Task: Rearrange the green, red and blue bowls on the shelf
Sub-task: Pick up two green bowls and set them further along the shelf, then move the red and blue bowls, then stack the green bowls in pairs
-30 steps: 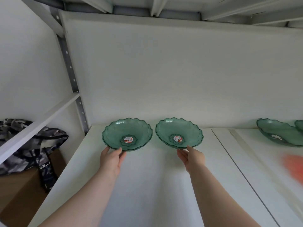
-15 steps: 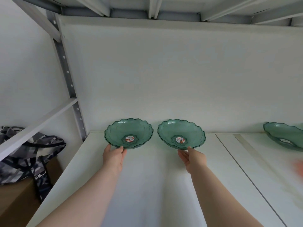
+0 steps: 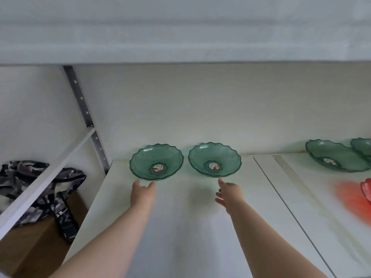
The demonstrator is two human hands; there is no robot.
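Bowls sit side by side at the back of the shelf [image 3: 180,227]: left green bowl [image 3: 156,161], right green bowl [image 3: 214,159]. Left hand [image 3: 142,194] and right hand [image 3: 228,194] hang loose and empty just below them, so I think both bowls are placed

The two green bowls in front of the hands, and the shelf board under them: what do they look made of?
The left green bowl and right green bowl look like translucent moulded plastic, possibly glass: see-through tinted walls, scalloped rims, glossy sheen, a sticker at each centre. The shelf board looks like white laminated or painted panel, smooth and matt.
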